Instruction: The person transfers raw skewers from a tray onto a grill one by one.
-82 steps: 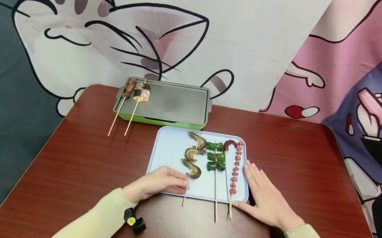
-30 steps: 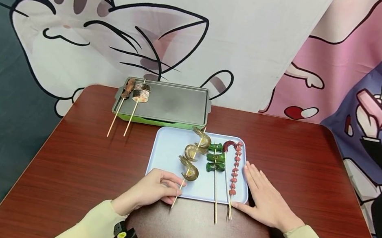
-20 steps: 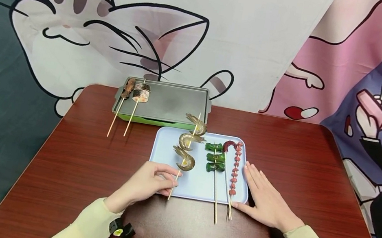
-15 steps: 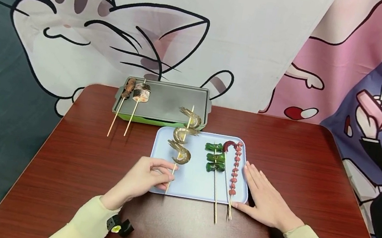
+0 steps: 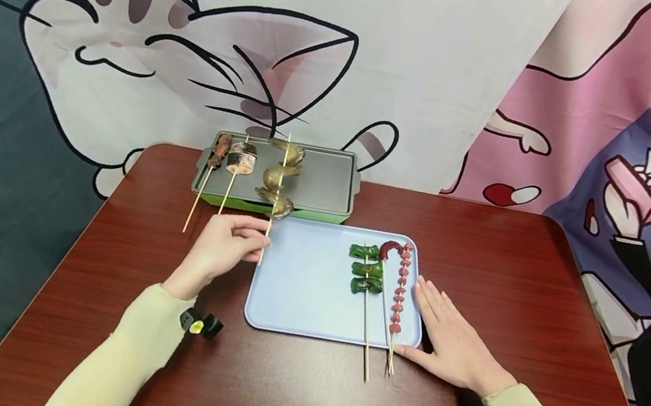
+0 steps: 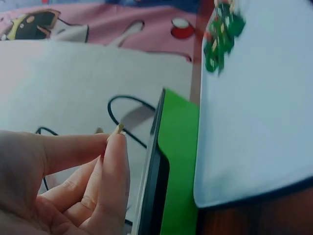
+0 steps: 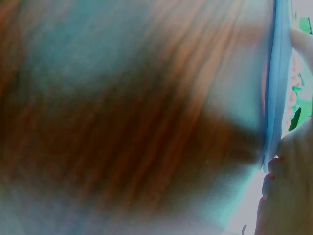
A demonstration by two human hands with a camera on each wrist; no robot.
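Two skewers (image 5: 223, 167) already lie on the grill pan (image 5: 317, 177); your left hand (image 5: 224, 247) pinches the shrimp skewer (image 5: 278, 178) above it, not yet laid down. Three skewers (image 5: 380, 281) wait on the blue tray (image 5: 301, 283), your flat, relaxed right hand (image 5: 456, 342) touching its edge.

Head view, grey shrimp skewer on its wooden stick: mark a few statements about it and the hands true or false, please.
1. The left hand pinches the grey shrimp skewer by its wooden stick. True.
2. The shrimp skewer lies on the light blue tray. False: it is held up over the green-based grill pan.
3. The right hand lies flat beside the tray. True.
4. The grill pan holds no skewers. False: two rest at its left end.
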